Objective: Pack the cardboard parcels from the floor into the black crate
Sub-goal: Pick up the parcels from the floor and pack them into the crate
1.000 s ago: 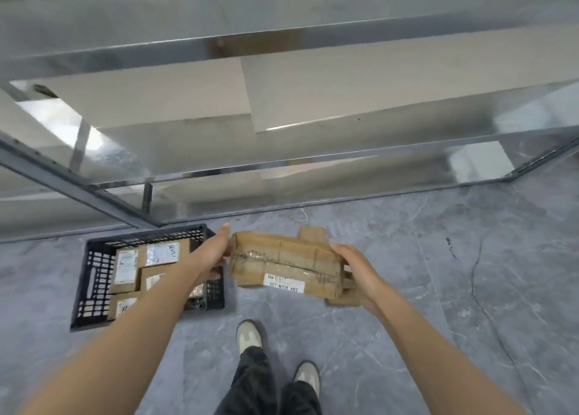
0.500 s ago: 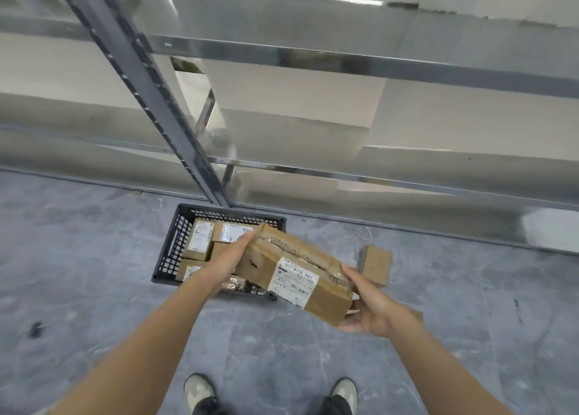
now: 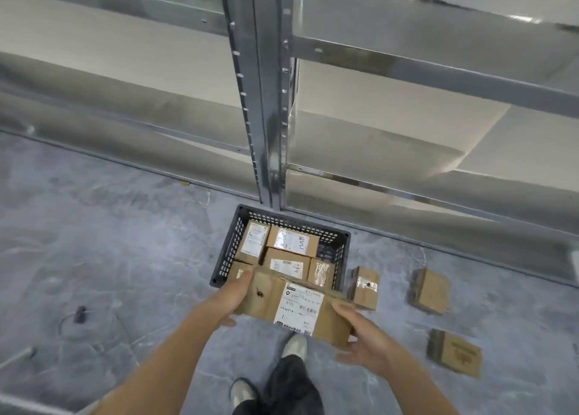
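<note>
A long cardboard parcel (image 3: 294, 308) is gripped between both hands. The fingers (image 3: 242, 281) of the left hand (image 3: 230, 298) are closed over its left end, with the thumb underneath; the fingers (image 3: 343, 308) of the right hand (image 3: 363, 342) are curled around its right end, the palm cupped below the near corner. A white shipping label (image 3: 299, 308) is carried on the parcel's upper face, and a small dark mark is seen towards its left end. The parcel is held level, above the near edge of the black crate (image 3: 230, 251), so that the crate's near wall is largely hidden.

The crate is set on the grey floor (image 3: 125, 242), right against the foot of a metal shelving upright (image 3: 264, 101). Several smaller labelled parcels (image 3: 289, 242) are packed inside the crate, lying flat and close together; a gap is left at the crate's far right corner, where the bare mesh floor shows.

To the right of the crate, three loose parcels are left on the floor: one (image 3: 363, 287) just beside the crate's right wall, a second (image 3: 430, 290) further right, and a flatter third (image 3: 454, 353) nearer than the crate and well apart from it. To the left of the crate, a small dark object with a thin cable (image 3: 80, 314) is seen on the floor. Nearer than the crate, two light shoes (image 3: 294, 345) and dark trouser legs are visible.
</note>
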